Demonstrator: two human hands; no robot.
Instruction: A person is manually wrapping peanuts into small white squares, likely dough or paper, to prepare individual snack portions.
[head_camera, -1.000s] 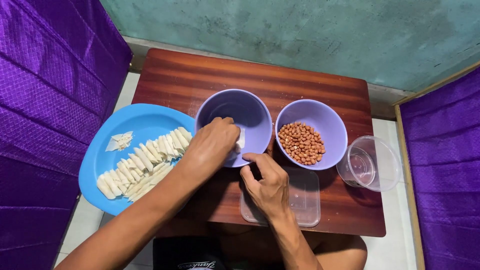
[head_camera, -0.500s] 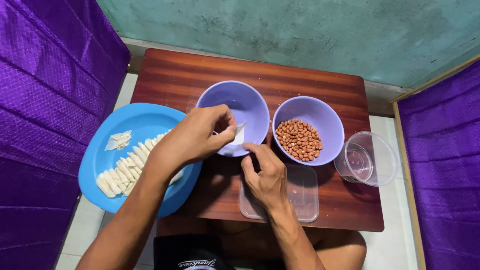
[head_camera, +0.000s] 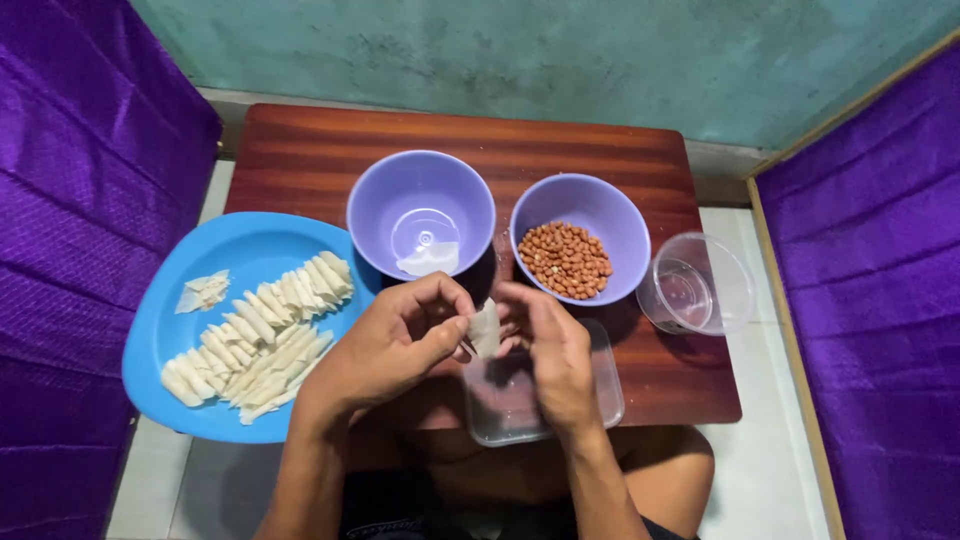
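Both hands meet over the near edge of the bench (head_camera: 300, 140), sharing one grip on a small white wrapper piece (head_camera: 485, 328). Left hand (head_camera: 385, 350) pinches its left edge between thumb and forefinger, grip narrow and closed on it. Right hand (head_camera: 548, 350) has fingers curled on the right edge, also closed on the piece; exact fingertip contact partly hidden. Wrapper piece stands roughly upright, long axis running near to far, directly between the two hands and touching both. Neither hand clearly nearer.

Piece sits above a clear rectangular tray (head_camera: 540, 400), near edge of bench. Just beyond the hands: empty purple bowl (head_camera: 421, 195) with a pale smear at the bottom, and to its right a purple bowl of peanuts (head_camera: 580, 215). Peanut bowl lies closer to the right hand. Clear round cup (head_camera: 697, 283) further right. Blue plate (head_camera: 200, 250) at left holds rows of rolled white pieces (head_camera: 262, 335) plus a loose white scrap (head_camera: 203, 291), nearer the left hand. Purple cloth on both sides.
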